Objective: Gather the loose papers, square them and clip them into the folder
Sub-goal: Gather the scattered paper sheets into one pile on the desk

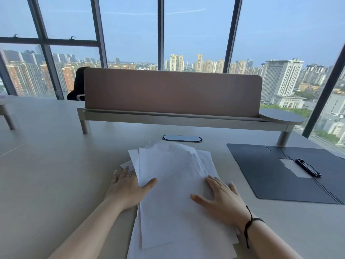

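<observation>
With both the left hand [128,186] and right hand [222,195] lying flat, fingers spread wide, on the fanned loose papers [173,184], a sideways push risks sliding top sheets off the counter [56,165] instead of squaring them.

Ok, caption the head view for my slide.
Left hand and right hand press flat on fanned loose white papers; open dark grey clip folder waits to the right.
</observation>
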`<state>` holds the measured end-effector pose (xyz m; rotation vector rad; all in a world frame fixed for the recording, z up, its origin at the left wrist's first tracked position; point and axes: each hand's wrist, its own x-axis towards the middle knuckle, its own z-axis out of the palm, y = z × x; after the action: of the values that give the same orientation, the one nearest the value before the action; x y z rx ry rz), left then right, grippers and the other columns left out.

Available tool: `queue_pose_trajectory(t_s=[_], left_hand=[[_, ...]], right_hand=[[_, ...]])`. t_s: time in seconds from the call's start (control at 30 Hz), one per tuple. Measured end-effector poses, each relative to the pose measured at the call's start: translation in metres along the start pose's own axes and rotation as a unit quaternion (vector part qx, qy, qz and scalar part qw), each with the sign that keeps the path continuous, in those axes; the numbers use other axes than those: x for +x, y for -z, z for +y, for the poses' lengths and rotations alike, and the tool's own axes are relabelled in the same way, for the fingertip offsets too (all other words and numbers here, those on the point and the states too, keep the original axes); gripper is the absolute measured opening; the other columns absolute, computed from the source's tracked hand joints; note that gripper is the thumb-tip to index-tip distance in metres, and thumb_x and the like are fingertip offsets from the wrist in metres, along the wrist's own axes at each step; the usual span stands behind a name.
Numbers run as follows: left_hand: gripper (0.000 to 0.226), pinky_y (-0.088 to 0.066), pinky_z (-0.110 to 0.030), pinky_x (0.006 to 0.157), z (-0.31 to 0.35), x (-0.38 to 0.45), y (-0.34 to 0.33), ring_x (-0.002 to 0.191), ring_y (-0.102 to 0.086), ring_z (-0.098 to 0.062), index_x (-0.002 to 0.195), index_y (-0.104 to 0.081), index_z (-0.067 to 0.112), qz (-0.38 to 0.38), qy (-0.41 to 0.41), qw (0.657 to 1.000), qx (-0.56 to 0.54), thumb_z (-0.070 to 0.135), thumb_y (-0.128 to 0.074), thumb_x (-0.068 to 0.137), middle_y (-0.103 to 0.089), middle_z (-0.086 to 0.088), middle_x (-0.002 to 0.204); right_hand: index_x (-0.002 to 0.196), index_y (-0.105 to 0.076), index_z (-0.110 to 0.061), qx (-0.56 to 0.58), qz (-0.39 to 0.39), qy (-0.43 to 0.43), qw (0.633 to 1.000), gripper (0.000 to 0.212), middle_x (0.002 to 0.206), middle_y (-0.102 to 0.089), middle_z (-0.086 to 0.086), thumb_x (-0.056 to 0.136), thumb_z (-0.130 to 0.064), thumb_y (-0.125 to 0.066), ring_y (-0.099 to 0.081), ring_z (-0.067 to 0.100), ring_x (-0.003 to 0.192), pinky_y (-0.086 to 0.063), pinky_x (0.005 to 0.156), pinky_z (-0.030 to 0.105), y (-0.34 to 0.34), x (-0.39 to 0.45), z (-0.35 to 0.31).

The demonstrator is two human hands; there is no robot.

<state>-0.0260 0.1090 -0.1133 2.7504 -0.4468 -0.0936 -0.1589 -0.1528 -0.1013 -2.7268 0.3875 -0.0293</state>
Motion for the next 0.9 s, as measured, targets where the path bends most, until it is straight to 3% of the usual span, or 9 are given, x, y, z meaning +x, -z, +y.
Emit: queue_pose_trajectory(t_s=[0.1, 0.17, 0.23, 0.33, 0.43, 0.57, 0.67, 0.8, 0.9], left_hand=[[0.083, -0.007, -0.044, 0.123, -0.005, -0.004, 0.002, 0.15, -0.019, -0.014, 0.144, -0.028, 0.042, 0.035, -0.001, 0.993, -0.11, 0.081, -0.043, 0.072, -0.045, 0.015, 0.15], [0.075, -0.028, -0.044, 0.115, -0.004, -0.011, 0.008, 0.141, -0.039, -0.014, 0.139, -0.033, 0.043, 0.05, -0.002, 0.973, -0.224, 0.069, -0.061, 0.075, -0.054, 0.026, 0.134], [0.081, -0.038, -0.041, 0.107, -0.002, -0.017, 0.01, 0.139, -0.044, -0.018, 0.144, -0.03, 0.041, 0.052, 0.025, 0.957, -0.285, 0.061, -0.069, 0.076, -0.054, 0.019, 0.133], [0.111, -0.026, -0.044, 0.119, 0.001, -0.025, 0.006, 0.151, -0.022, -0.021, 0.157, -0.01, 0.031, 0.025, 0.036, 0.963, -0.266, 0.075, -0.063, 0.069, -0.028, 0.004, 0.162], [0.11, -0.008, -0.042, 0.124, 0.014, -0.035, -0.003, 0.154, -0.005, -0.021, 0.158, 0.0, 0.026, -0.006, -0.004, 0.99, -0.139, 0.082, -0.045, 0.075, -0.015, 0.003, 0.166], [0.104, 0.003, -0.041, 0.124, 0.025, -0.036, -0.015, 0.154, 0.005, -0.026, 0.158, 0.008, 0.021, -0.013, -0.002, 1.0, 0.007, 0.084, -0.022, 0.08, 0.0, -0.01, 0.168], [0.088, 0.002, -0.043, 0.124, 0.026, -0.033, -0.017, 0.154, 0.005, -0.027, 0.158, 0.008, 0.021, -0.005, 0.005, 1.0, 0.03, 0.071, -0.021, 0.092, 0.001, -0.012, 0.168], [0.087, 0.002, -0.042, 0.124, 0.025, -0.033, -0.019, 0.154, 0.006, -0.027, 0.158, 0.008, 0.02, -0.009, 0.007, 0.999, 0.031, 0.069, -0.022, 0.093, 0.003, -0.012, 0.168], [0.088, 0.002, -0.042, 0.124, 0.027, -0.035, -0.017, 0.154, 0.006, -0.027, 0.158, 0.007, 0.021, 0.001, 0.006, 1.0, 0.014, 0.07, -0.023, 0.092, 0.002, -0.011, 0.168]], right_hand=[[0.153, -0.035, -0.02, 0.164, 0.054, -0.067, 0.983, 0.093, 0.15, -0.053, 0.0, 0.081, -0.074, -0.058, -0.049, 0.023, 0.136, -0.04, 0.108, 0.035, 0.01, 0.011, 0.003], [0.154, -0.036, -0.014, 0.266, 0.105, -0.119, 0.951, 0.09, 0.148, -0.056, 0.006, 0.084, -0.063, -0.066, -0.056, 0.026, 0.131, -0.046, 0.106, 0.038, 0.02, 0.021, 0.003], [0.151, -0.041, -0.009, 0.328, 0.126, -0.162, 0.922, 0.085, 0.141, -0.061, 0.01, 0.086, -0.055, -0.069, -0.06, 0.029, 0.126, -0.049, 0.104, 0.041, 0.031, 0.033, 0.004], [0.123, -0.061, -0.007, 0.408, 0.092, -0.204, 0.885, 0.057, 0.107, -0.067, 0.011, 0.085, -0.048, -0.073, -0.067, 0.031, 0.107, -0.056, 0.097, 0.047, 0.041, 0.046, 0.0], [0.1, -0.06, -0.003, 0.487, 0.051, -0.221, 0.844, 0.04, 0.096, -0.058, 0.008, 0.088, -0.038, -0.075, -0.067, 0.034, 0.104, -0.06, 0.09, 0.047, 0.046, 0.049, -0.008], [0.116, -0.051, -0.008, 0.535, 0.02, -0.228, 0.813, 0.045, 0.097, -0.052, 0.004, 0.089, -0.035, -0.075, -0.069, 0.034, 0.092, -0.061, 0.08, 0.046, 0.047, 0.047, -0.019], [0.125, -0.053, -0.002, 0.555, 0.007, -0.232, 0.799, 0.052, 0.099, -0.055, 0.006, 0.088, -0.03, -0.077, -0.069, 0.035, 0.082, -0.057, 0.074, 0.043, 0.039, 0.046, -0.019], [0.153, -0.033, -0.012, 0.54, 0.05, -0.197, 0.817, 0.09, 0.119, -0.058, 0.009, 0.081, -0.031, -0.082, -0.07, 0.036, 0.101, -0.056, 0.08, 0.041, 0.022, 0.043, -0.015], [0.151, -0.035, -0.012, 0.559, 0.027, -0.187, 0.807, 0.087, 0.124, -0.062, 0.018, 0.08, -0.021, -0.084, -0.072, 0.036, 0.095, -0.062, 0.079, 0.048, 0.008, 0.036, -0.019]])
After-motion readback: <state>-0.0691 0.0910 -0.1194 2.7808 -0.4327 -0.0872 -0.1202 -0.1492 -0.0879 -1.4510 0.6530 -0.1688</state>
